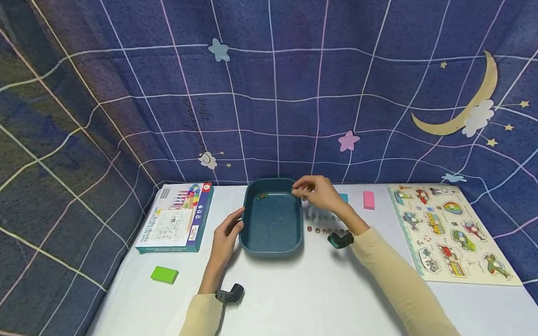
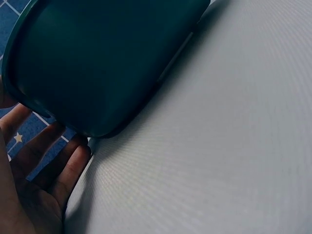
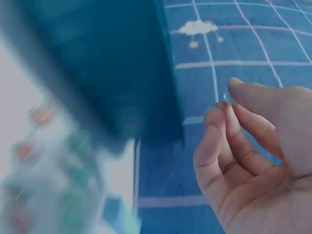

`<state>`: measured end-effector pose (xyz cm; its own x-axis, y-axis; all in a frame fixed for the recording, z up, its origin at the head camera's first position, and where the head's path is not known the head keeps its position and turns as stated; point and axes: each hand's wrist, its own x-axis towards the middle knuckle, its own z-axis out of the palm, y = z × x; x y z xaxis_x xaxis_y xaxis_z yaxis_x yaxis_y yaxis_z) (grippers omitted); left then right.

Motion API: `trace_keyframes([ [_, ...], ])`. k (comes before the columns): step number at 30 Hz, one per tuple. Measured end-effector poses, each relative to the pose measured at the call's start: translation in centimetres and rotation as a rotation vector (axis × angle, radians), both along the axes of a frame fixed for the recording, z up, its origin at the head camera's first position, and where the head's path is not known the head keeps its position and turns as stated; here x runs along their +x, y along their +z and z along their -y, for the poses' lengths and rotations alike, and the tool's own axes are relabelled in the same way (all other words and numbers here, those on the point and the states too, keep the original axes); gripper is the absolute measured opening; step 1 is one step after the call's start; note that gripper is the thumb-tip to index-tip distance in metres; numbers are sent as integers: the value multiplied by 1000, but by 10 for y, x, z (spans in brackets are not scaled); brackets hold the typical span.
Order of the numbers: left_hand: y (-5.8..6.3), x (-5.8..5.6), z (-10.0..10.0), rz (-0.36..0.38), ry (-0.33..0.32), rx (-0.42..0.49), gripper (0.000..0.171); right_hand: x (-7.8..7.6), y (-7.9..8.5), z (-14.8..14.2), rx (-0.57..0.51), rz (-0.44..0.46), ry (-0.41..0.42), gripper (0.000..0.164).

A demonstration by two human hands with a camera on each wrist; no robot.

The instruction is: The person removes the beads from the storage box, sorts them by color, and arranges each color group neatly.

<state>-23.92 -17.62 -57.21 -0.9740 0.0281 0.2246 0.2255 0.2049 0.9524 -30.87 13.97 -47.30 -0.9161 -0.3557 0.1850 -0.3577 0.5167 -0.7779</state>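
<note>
A dark teal plastic bin (image 1: 274, 252) stands on the white table. Several small green and reddish pieces (image 1: 262, 196) lie in its far left corner. My left hand (image 1: 224, 238) rests against the bin's left side, fingers (image 2: 41, 146) fairly straight along the outer wall. Above the far right rim, my right hand (image 1: 317, 192) pinches a small clear, glassy bead-like piece (image 3: 227, 95) between thumb and fingertips. Right of the bin, small round pieces stand in rows, a reddish row (image 1: 318, 230) nearer me and a greenish-grey row (image 1: 320, 217) behind it, partly hidden by my right arm.
A boxed set (image 1: 176, 217) lies at the left, with a green block (image 1: 164, 275) in front of it. Behind the right hand are a blue block (image 1: 344, 198) and a pink block (image 1: 368, 200). A picture puzzle board (image 1: 450, 235) lies far right. A patterned curtain (image 1: 289, 112) hangs behind the table.
</note>
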Motion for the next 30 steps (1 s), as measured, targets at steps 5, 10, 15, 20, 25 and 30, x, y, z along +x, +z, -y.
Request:
trace_keyframes([
  [5, 0, -2, 2, -14, 5, 1, 40, 31, -19, -48, 35, -21, -95, 22],
  [10, -1, -2, 1, -13, -10, 5, 41, 63, -36, -100, 21, 47, -186, 23],
  [15, -2, 0, -1, 0, -1, 16, 41, 93, -50, -146, 53, 43, -280, 23],
  [20, -2, 1, -2, 5, 5, 4, 41, 121, -58, -176, 145, 45, -369, 23],
  [25, -2, 0, -1, 0, 5, 4, 41, 134, -64, -187, 211, 11, -399, 19],
  [30, -3, 1, -1, -13, 2, 8, 41, 134, -67, -188, 232, 14, -380, 19],
])
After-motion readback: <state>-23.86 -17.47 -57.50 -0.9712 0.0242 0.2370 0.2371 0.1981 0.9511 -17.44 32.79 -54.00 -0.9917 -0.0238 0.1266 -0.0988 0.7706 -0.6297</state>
